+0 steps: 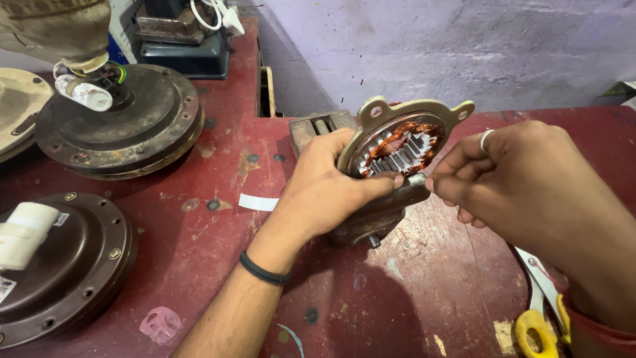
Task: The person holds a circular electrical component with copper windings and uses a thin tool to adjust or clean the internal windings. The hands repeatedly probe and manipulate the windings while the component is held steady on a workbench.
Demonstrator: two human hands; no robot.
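My left hand grips a round fan motor housing from the left, tilted up on edge so its inside faces me. Copper windings and steel stator teeth show inside the tan rim. My thumb lies along the lower rim. My right hand, with a ring on one finger, pinches a small grey part at the housing's lower edge, just beside my left thumb. The housing rests against a metal vise on the dark red workbench.
Two dark round ceiling fan motors sit at the left, one at the back with a white capacitor and wires, one in front. A dark box stands at the back. Yellow-handled scissors lie at lower right. A white paper strip lies mid-bench.
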